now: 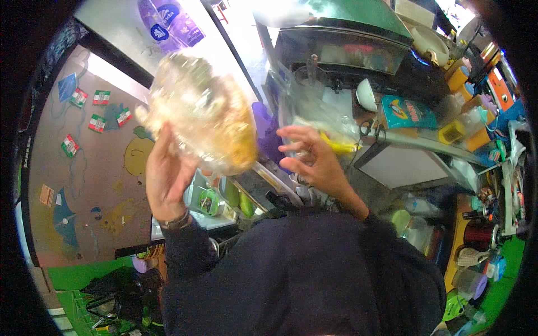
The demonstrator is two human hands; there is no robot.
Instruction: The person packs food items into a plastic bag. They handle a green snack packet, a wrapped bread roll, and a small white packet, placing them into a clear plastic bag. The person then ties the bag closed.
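Observation:
My left hand (170,185) holds up a clear plastic bag (201,113) of pale and yellowish pieces. The bag is blurred, so I cannot tell exactly what the food is. To its right, my right hand (315,159) is raised with fingers apart and slightly curled, nothing visible in it. Just behind that hand lies another clear plastic bag (323,111), with a yellow item (340,145) by the fingers. Below the held bag, an open refrigerator shows green cucumber-like vegetables (246,203) and a clear container with a green label (208,201).
The refrigerator door (105,176) at left bears several magnets. A purple package (172,21) lies on a white surface above. At right, the counter carries a white bowl (366,95), a teal packet (407,112), scissors (372,129) and several bottles (458,126). A glass-fronted oven (340,48) stands behind.

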